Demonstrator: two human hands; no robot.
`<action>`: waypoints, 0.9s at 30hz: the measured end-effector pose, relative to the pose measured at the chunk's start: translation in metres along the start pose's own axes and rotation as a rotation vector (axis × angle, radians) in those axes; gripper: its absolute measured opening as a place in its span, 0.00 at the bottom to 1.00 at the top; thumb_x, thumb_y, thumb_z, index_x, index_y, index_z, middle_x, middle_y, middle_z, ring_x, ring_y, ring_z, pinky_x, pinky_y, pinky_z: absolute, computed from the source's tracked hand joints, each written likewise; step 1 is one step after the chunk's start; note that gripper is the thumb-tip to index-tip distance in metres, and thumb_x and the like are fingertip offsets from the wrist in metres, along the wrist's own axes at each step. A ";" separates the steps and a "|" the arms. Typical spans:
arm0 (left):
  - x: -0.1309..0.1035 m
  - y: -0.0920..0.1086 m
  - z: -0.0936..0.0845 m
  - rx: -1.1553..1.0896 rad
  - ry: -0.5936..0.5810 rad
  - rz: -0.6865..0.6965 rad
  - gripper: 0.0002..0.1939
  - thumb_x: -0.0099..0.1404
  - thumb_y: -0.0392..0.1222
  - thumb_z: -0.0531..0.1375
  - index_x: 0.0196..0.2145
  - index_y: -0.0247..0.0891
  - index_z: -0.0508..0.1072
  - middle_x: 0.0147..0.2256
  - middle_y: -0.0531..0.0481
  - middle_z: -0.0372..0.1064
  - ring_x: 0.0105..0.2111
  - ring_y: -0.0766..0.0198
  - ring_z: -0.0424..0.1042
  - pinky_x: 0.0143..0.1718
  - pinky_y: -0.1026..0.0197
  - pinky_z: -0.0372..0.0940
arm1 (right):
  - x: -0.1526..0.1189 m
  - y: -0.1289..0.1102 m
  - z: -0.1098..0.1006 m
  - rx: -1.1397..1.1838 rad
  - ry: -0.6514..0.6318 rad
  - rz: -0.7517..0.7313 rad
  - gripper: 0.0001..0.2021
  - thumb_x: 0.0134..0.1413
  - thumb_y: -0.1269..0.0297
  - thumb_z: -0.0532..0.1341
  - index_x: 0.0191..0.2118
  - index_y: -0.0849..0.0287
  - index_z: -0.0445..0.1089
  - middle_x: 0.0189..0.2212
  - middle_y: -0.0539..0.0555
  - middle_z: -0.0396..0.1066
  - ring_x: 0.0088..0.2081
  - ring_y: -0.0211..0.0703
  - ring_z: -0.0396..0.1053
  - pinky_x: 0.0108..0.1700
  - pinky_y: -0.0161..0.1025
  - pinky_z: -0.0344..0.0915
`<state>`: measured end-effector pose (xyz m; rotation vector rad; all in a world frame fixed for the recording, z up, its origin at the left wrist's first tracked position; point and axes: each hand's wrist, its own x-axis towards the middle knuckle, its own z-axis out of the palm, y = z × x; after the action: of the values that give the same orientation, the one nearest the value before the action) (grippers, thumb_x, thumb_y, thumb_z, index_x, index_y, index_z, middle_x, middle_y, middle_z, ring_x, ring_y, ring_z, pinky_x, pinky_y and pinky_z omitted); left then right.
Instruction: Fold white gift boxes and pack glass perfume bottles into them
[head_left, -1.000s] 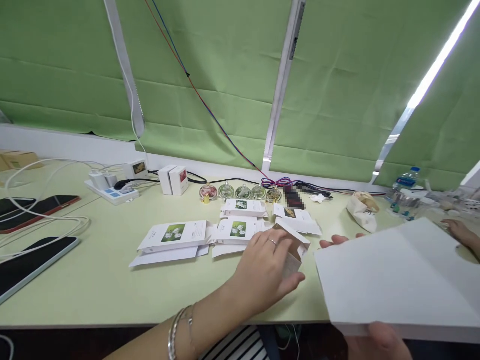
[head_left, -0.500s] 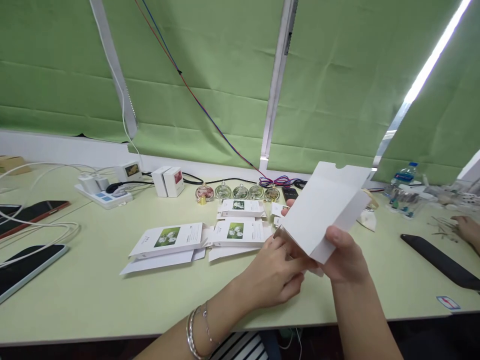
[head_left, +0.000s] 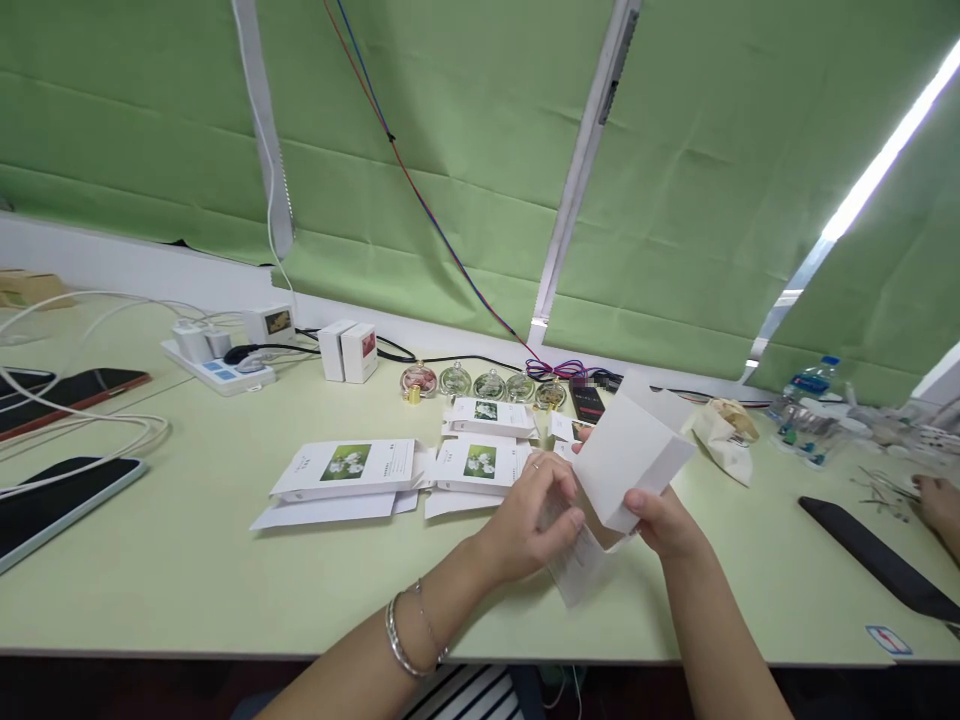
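A white paper carton [head_left: 634, 455], partly unfolded, is held tilted above the table by my right hand [head_left: 667, 522], thumb on its near side and fingertips showing behind its left edge. My left hand [head_left: 536, 515] is closed, fingers bent at the carton's left lower end, where the opening shows a brown inside. Its exact hold there is partly hidden. A blurred, printed flap [head_left: 576, 572] hangs below that end. Left of my hands lie flattened white cartons with flower pictures: one at the left [head_left: 345, 470], one in the middle [head_left: 478, 465], a smaller one [head_left: 491, 416] behind.
Several round glass bottles [head_left: 489, 385] line the back. Two small white boxes [head_left: 360, 352] stand left of them, near a power strip [head_left: 217, 370]. Phones and cables lie far left. Right are a crumpled bag [head_left: 724, 440], a black case [head_left: 877, 555] and another person's hand [head_left: 939, 508].
The carton has tilted and come lower, and a printed flap now hangs beneath it. My left hand has shifted slightly up and bent its fingers. The camera view has turned a little.
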<state>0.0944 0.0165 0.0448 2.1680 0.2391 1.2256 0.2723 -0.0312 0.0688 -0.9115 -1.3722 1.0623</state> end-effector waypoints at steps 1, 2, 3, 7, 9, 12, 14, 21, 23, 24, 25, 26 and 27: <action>-0.001 -0.003 0.001 -0.032 0.012 -0.043 0.08 0.62 0.47 0.51 0.33 0.41 0.56 0.35 0.48 0.59 0.40 0.59 0.60 0.45 0.52 0.62 | 0.001 -0.001 0.000 0.012 -0.048 -0.021 0.34 0.36 0.48 0.68 0.53 0.51 0.64 0.49 0.56 0.70 0.50 0.56 0.67 0.48 0.47 0.66; -0.001 -0.006 0.002 -0.067 0.012 -0.070 0.11 0.63 0.50 0.51 0.34 0.41 0.55 0.37 0.47 0.57 0.43 0.58 0.60 0.46 0.51 0.61 | 0.002 -0.002 0.000 0.014 -0.094 -0.037 0.33 0.36 0.50 0.69 0.52 0.49 0.63 0.49 0.55 0.69 0.50 0.55 0.66 0.50 0.47 0.65; -0.002 -0.008 0.004 -0.106 0.005 -0.081 0.13 0.63 0.53 0.52 0.35 0.41 0.54 0.40 0.46 0.56 0.47 0.57 0.58 0.49 0.50 0.60 | 0.004 -0.003 0.000 0.009 -0.129 -0.046 0.33 0.37 0.51 0.69 0.53 0.48 0.63 0.50 0.54 0.68 0.51 0.54 0.66 0.51 0.47 0.64; -0.006 -0.015 0.011 -0.198 -0.048 -0.096 0.38 0.52 0.63 0.61 0.49 0.41 0.47 0.56 0.38 0.40 0.63 0.50 0.35 0.61 0.44 0.43 | 0.006 -0.005 -0.001 -0.065 -0.169 -0.055 0.33 0.39 0.52 0.69 0.53 0.49 0.62 0.53 0.54 0.64 0.53 0.54 0.64 0.51 0.47 0.64; -0.008 -0.015 0.012 -0.194 -0.080 -0.124 0.52 0.45 0.61 0.67 0.55 0.40 0.38 0.59 0.35 0.31 0.64 0.48 0.28 0.62 0.43 0.37 | 0.006 -0.006 -0.001 -0.113 -0.160 -0.047 0.34 0.39 0.51 0.69 0.54 0.50 0.61 0.52 0.56 0.65 0.51 0.55 0.65 0.49 0.47 0.65; -0.010 -0.014 0.013 -0.219 -0.135 -0.185 0.61 0.44 0.52 0.70 0.59 0.41 0.29 0.62 0.33 0.25 0.64 0.46 0.33 0.61 0.42 0.42 | 0.004 -0.009 0.002 -0.182 -0.128 -0.023 0.37 0.38 0.50 0.69 0.56 0.51 0.59 0.50 0.58 0.67 0.48 0.55 0.67 0.48 0.48 0.66; -0.012 -0.013 0.012 -0.253 -0.166 -0.231 0.63 0.45 0.48 0.70 0.60 0.42 0.25 0.63 0.33 0.24 0.64 0.46 0.36 0.60 0.41 0.44 | 0.004 -0.013 0.005 -0.208 -0.120 -0.009 0.38 0.37 0.51 0.69 0.57 0.51 0.59 0.50 0.58 0.67 0.49 0.55 0.67 0.49 0.49 0.65; -0.014 -0.019 0.013 -0.342 -0.159 -0.280 0.69 0.45 0.43 0.71 0.61 0.43 0.16 0.64 0.34 0.26 0.63 0.47 0.41 0.60 0.42 0.47 | 0.005 -0.018 0.012 -0.244 -0.193 0.031 0.36 0.36 0.51 0.70 0.55 0.49 0.62 0.48 0.56 0.69 0.48 0.57 0.68 0.47 0.50 0.68; -0.013 -0.018 0.013 -0.332 -0.165 -0.305 0.70 0.43 0.44 0.71 0.61 0.42 0.16 0.64 0.34 0.26 0.63 0.47 0.39 0.60 0.41 0.45 | 0.003 -0.015 0.009 -0.227 -0.202 0.023 0.36 0.36 0.49 0.69 0.55 0.49 0.63 0.50 0.57 0.68 0.50 0.59 0.67 0.47 0.50 0.67; -0.013 -0.017 0.013 -0.325 -0.169 -0.314 0.71 0.43 0.44 0.71 0.61 0.42 0.16 0.64 0.34 0.27 0.63 0.47 0.38 0.60 0.41 0.43 | 0.002 -0.013 0.008 -0.225 -0.199 0.024 0.37 0.36 0.48 0.69 0.55 0.49 0.62 0.51 0.57 0.68 0.51 0.59 0.66 0.47 0.50 0.67; -0.012 -0.016 0.012 -0.320 -0.172 -0.314 0.71 0.43 0.44 0.71 0.61 0.42 0.16 0.64 0.34 0.28 0.64 0.47 0.37 0.61 0.41 0.42 | 0.000 -0.012 0.007 -0.226 -0.190 0.022 0.38 0.36 0.48 0.69 0.56 0.49 0.62 0.51 0.57 0.68 0.51 0.59 0.66 0.47 0.50 0.67; -0.012 -0.016 0.012 -0.317 -0.174 -0.306 0.70 0.43 0.44 0.71 0.61 0.41 0.16 0.63 0.34 0.29 0.64 0.47 0.37 0.61 0.41 0.42 | -0.001 -0.011 0.006 -0.230 -0.184 0.022 0.38 0.35 0.47 0.69 0.56 0.49 0.61 0.51 0.57 0.68 0.52 0.59 0.65 0.47 0.50 0.67; -0.011 -0.015 0.011 -0.315 -0.174 -0.293 0.70 0.43 0.43 0.71 0.61 0.41 0.16 0.63 0.34 0.29 0.64 0.48 0.37 0.61 0.42 0.42 | -0.001 -0.011 0.006 -0.232 -0.182 0.024 0.39 0.35 0.48 0.69 0.57 0.49 0.61 0.51 0.57 0.68 0.52 0.59 0.65 0.47 0.50 0.67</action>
<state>0.0997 0.0182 0.0238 1.8743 0.2597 0.8433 0.2674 -0.0360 0.0786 -1.0205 -1.6653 1.0388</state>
